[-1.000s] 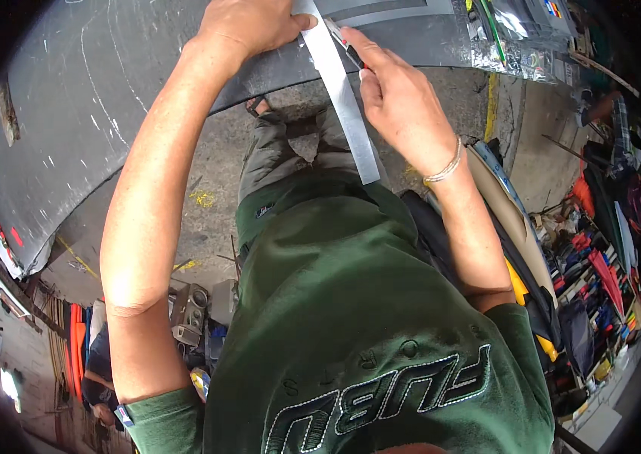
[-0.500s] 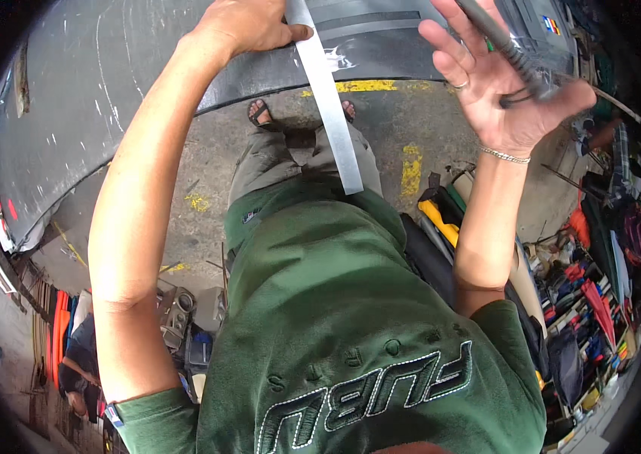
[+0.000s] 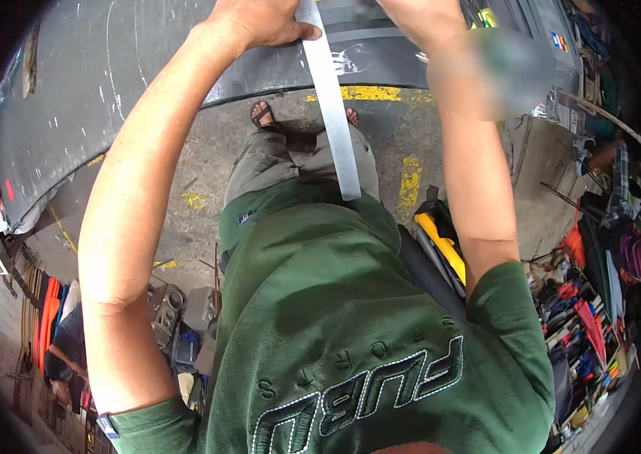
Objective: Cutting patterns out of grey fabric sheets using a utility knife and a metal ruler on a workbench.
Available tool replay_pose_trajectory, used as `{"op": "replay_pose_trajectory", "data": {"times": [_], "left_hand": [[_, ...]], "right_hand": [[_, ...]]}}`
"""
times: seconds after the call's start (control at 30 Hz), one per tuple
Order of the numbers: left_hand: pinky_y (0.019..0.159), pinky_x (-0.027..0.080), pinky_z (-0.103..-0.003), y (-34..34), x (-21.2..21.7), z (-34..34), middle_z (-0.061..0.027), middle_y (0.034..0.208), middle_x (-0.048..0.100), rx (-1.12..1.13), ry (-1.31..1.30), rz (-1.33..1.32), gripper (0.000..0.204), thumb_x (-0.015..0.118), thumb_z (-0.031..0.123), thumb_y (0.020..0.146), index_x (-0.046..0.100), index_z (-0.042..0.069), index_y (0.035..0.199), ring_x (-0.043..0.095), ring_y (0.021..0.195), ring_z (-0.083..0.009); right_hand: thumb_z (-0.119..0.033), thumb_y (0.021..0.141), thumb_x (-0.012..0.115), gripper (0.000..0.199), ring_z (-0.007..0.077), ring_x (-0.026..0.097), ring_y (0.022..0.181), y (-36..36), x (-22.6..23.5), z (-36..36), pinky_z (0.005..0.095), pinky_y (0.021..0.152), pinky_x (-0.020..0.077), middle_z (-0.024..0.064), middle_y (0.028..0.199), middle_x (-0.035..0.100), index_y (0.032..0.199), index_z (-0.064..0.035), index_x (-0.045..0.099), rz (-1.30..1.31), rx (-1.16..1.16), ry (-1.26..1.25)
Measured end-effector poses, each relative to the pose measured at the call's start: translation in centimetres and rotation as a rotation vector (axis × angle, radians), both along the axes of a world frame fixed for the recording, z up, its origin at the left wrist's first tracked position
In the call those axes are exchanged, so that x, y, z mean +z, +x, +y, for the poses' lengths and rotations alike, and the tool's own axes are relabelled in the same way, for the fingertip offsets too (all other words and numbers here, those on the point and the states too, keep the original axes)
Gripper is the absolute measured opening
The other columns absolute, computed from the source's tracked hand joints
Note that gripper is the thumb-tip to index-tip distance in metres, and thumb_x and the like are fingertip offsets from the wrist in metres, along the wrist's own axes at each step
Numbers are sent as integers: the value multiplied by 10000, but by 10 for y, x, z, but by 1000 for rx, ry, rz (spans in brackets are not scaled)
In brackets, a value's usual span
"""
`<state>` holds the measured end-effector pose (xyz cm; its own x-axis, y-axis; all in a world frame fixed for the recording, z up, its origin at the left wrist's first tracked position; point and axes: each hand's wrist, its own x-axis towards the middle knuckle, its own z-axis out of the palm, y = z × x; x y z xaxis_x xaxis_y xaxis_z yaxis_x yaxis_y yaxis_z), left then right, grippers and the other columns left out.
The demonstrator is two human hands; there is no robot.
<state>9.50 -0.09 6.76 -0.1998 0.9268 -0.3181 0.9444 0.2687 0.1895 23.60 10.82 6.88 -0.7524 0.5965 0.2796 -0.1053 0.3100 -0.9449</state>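
Right hand has come back in from its raised, open-palm spot to the grey panel, just right of the metal strip; its grip is out of frame, can't tell. Left hand pins the strip's top end against the panel, fingers wrapped on it. Strip hangs down past the panel's lower edge.

Flat metal strip — long, narrow, pale grey, straight-edged. Upper end pinned under the left hand against a dark grey, scratched curved panel; lower end free, slanting down-right — ending over the green shirt.
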Motion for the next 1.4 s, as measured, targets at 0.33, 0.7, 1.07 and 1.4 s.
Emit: {"op": "replay_pose_trajectory", "data": {"times": [0.33,0.7,1.07,1.4], "left_hand": [[1191,355,-561,-6,-6,-3,-204,1603,348,8,-4,-31,993,837,442,781,341,1,1519,402,1465,-376],[1191,336,-604,-4,-1,-5,-195,1610,339,15,30,-60,1031,840,452,779,313,18,1551,392,1469,-383],[1189,336,-610,-5,-5,-6,-194,1615,333,19,34,-62,1007,833,448,786,325,22,1544,397,1465,-386],[1184,337,-619,-5,-3,-6,-190,1611,338,15,25,-72,994,826,443,794,324,30,1545,404,1460,-386]], "right_hand": [[-575,1068,439,535,144,431,368,-59,-52,-2,276,361,370,4,527,468,919,-86,599,27,-29,-792],[-576,1073,402,589,126,392,343,-64,-74,1,280,328,324,11,502,455,788,-83,550,42,-83,-738],[-558,1083,388,619,116,383,340,-63,-71,-2,280,328,325,8,495,446,843,-33,611,29,-103,-706],[-531,1094,380,583,119,380,329,-63,-70,-6,278,316,321,9,491,445,765,-76,536,54,-136,-643]]}}
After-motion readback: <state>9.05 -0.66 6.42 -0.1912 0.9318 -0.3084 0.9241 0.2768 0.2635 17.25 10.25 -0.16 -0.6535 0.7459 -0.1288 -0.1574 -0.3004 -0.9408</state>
